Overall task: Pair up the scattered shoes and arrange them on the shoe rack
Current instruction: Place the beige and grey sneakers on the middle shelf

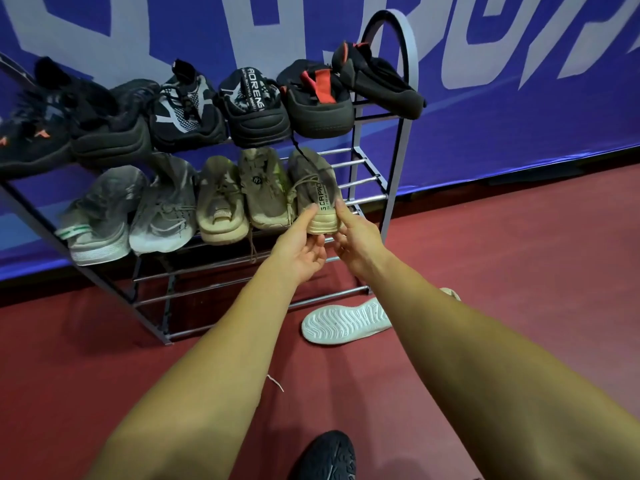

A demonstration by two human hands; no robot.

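Observation:
A grey metal shoe rack (398,133) stands against a blue wall. Its top shelf holds several dark shoes, the rightmost a black shoe with a red tab (377,81). The middle shelf holds grey and beige shoes. At that row's right end sits an olive-beige sneaker (313,181) with lettering on its heel. My left hand (301,247) and my right hand (356,240) pinch its heel from either side. A white-soled shoe (346,322) lies on its side on the floor by the rack, partly behind my right forearm.
The floor is dark red (519,271). The toe of a black shoe (329,455) shows at the bottom edge. The lowest shelf bars (242,299) carry no shoes. A small white scrap (275,382) lies on the floor.

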